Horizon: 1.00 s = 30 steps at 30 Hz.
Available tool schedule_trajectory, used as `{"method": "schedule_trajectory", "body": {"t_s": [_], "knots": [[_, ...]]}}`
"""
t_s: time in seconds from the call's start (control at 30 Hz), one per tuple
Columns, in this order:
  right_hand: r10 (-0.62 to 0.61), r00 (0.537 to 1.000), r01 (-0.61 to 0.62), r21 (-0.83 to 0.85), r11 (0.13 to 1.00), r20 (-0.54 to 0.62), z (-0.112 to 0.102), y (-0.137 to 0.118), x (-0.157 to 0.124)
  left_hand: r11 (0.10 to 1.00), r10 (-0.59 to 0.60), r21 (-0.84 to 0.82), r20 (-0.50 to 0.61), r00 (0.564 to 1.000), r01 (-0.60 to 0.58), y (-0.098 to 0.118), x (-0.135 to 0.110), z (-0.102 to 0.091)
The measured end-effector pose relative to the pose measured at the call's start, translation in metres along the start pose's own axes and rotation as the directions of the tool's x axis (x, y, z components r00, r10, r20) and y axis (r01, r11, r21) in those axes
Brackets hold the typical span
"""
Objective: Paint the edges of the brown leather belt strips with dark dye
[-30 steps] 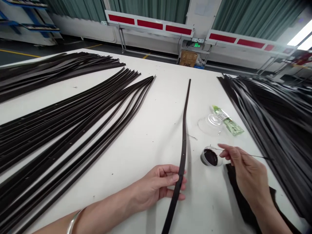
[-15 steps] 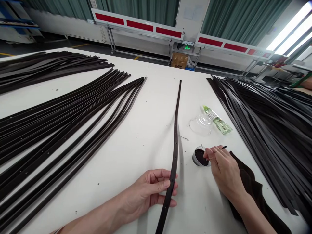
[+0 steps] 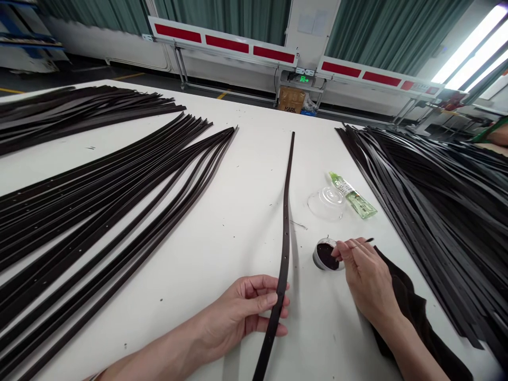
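A single dark leather strap (image 3: 286, 211) with punched holes lies lengthwise on the white table (image 3: 238, 222), standing on its edge. My left hand (image 3: 250, 309) pinches its near part between thumb and fingers. My right hand (image 3: 365, 275) is closed on a thin stick (image 3: 363, 241) whose tip dips into a small round pot of dark paste (image 3: 323, 255).
A fan of dark straps (image 3: 99, 211) covers the left of the table, and a thick pile of black straps (image 3: 436, 201) covers the right. A clear lid (image 3: 326, 202) and a green tube (image 3: 351, 196) lie beyond the pot. A dark cloth (image 3: 413, 317) lies under my right forearm.
A second ago my right hand held the stick higher, to the right of the pot; it has come down to the pot's rim. My view shifted right. My left hand keeps its hold.
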State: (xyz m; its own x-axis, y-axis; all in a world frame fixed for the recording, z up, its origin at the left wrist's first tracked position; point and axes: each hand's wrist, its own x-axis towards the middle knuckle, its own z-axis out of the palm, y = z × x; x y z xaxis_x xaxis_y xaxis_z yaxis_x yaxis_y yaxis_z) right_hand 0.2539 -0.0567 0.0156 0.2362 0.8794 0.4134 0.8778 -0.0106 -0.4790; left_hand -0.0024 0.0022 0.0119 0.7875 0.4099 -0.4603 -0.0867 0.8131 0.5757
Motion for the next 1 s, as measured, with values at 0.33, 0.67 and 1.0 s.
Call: {"method": "schedule_trajectory", "body": {"t_s": [0.33, 0.67, 1.0], "knots": [[0.463, 0.879, -0.407, 0.690, 0.599, 0.116, -0.012, -0.031, -0.010, 0.999, 0.015, -0.043, -0.012, 1.000, -0.016, -0.003, 0.000, -0.001], [0.039, 0.999, -0.026, 0.407, 0.913, -0.024, -0.003, -0.071, -0.032, 0.992, 0.041, -0.119, 0.052, 0.998, -0.035, -0.010, 0.004, -0.003], [-0.355, 0.935, 0.329, 0.412, 0.850, -0.016, 0.006, -0.072, -0.032, 0.992, 0.047, -0.124, 0.069, 0.997, -0.038, -0.010, 0.005, -0.003]]}}
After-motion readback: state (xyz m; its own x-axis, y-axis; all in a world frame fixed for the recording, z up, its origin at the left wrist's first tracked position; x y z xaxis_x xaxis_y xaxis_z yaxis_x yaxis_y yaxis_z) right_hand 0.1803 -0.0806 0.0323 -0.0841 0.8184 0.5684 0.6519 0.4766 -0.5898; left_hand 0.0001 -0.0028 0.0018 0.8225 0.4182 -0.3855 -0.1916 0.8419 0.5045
